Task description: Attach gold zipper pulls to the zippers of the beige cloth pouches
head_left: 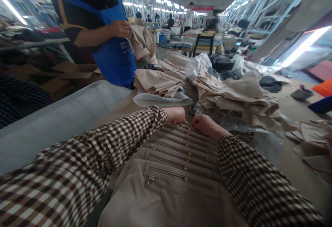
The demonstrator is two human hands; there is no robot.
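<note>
Several beige zippered panels [178,151] lie overlapped like steps on the table [292,104], running straight away from us. At their far end our left hand [176,114] is curled over the cloth, and our right hand [205,125], its fingertips drawn together, sits just beside it; we cannot tell whether either is clamped on fabric. Gold-coloured fittings [186,179] line the panels' middle. We judge the overlap to be the weak point: a hard tug at the far end could drag the panels out of line, and a fitting could snag the cloth under it. Near our right hand, a heaped pile of beige cloth [233,92] rests on clear plastic [269,145]; a brush of our sleeve [249,171] might slide it into the row. Beyond, a co-worker's hand [120,28] holds beige fabric.
</note>
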